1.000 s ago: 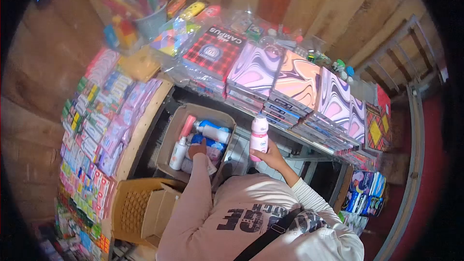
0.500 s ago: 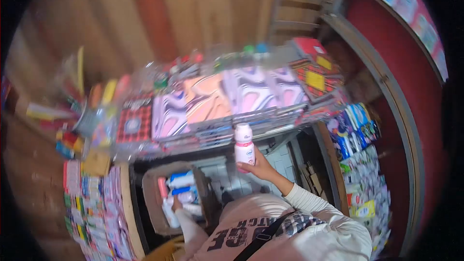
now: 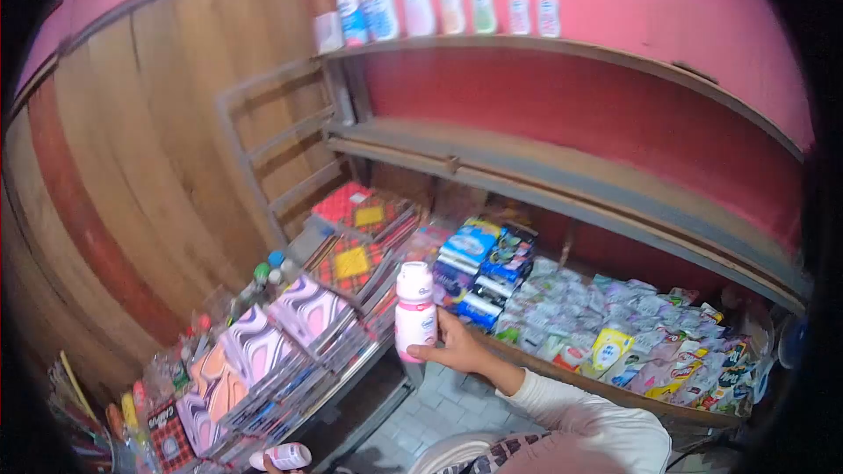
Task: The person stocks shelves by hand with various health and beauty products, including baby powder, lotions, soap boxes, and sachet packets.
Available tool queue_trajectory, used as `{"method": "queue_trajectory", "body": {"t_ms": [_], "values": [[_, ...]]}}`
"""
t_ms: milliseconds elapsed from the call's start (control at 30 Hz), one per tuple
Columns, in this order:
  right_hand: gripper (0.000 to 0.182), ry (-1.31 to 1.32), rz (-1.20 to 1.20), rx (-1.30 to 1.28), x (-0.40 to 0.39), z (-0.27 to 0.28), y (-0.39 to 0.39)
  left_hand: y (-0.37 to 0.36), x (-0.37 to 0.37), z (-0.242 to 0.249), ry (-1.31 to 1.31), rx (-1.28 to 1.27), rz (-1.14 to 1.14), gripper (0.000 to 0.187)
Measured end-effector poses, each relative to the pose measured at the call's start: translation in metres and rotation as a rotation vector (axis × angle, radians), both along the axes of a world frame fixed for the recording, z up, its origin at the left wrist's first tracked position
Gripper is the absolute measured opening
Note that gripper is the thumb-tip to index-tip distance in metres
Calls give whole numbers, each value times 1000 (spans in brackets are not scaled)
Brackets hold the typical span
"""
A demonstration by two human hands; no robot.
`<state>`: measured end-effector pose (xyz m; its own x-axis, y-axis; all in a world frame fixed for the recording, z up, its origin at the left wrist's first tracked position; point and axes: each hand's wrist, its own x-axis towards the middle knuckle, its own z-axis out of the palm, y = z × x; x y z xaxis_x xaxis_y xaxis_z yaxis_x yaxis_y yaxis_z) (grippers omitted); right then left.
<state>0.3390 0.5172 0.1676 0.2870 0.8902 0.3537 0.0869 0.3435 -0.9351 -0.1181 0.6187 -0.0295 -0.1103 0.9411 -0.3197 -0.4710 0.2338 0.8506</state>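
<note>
Upright in my right hand [image 3: 461, 344] is a white and pink plastic bottle [image 3: 415, 320] with a white cap. My fingers and thumb are wrapped round its lower half. At the bottom edge of the view, my left hand [image 3: 270, 467] shows only in part. It grips a second pink and white bottle [image 3: 288, 455], which lies tilted on its side. Behind the upright bottle runs a table stacked with patterned notebooks [image 3: 255, 342].
Several bottles [image 3: 417, 4] stand in a row on the upper shelf [image 3: 562, 46]. Below it is a long bare plank shelf [image 3: 527, 167]. Many sachets [image 3: 606, 325] and some packs [image 3: 479, 254] fill a low wooden tray at right. Tiled floor [image 3: 448, 408] shows underneath.
The view has swung right, bringing the shelves into sight and the box of bottles out of it. My left hand has come out of that box with a bottle. My right hand keeps its bottle.
</note>
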Motion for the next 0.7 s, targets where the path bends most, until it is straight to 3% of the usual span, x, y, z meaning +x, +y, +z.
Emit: {"method": "queue_trajectory", "body": {"t_ms": [67,133,167,267,300,367,400,433,500,567,600,700], "values": [[72,-78,-112,23,45,23,-27,4,45,-2,-117,65,-170,36],[72,-133,-204,113,75,78,-60,19,84,-27,-539,209,-543,32],[72,-125,-223,156,91,101,-73,-6,141,29,-79,-36,-268,44],[75,-443,-531,157,162,130,-98,-2,209,18,-39,66,-432,44],[74,-441,-563,195,174,151,-107,-16,238,48,-14,90,-415,39],[70,-270,-558,319,185,200,-122,-7,270,23,-189,120,-491,65],[65,-488,-727,316,205,219,-128,-33,297,72,-249,99,-470,43],[60,-516,-745,356,227,237,-128,-27,307,61,-190,129,-480,46],[62,-732,-1028,366,262,276,-131,-16,314,65,-101,148,-685,44],[70,-714,-998,413,276,320,-134,10,327,31,10,198,-745,36],[74,-779,-1094,341,288,340,-134,20,337,19,63,221,-775,35],[72,-871,-1309,250,328,389,-119,5,363,71,186,313,-721,34]]}}
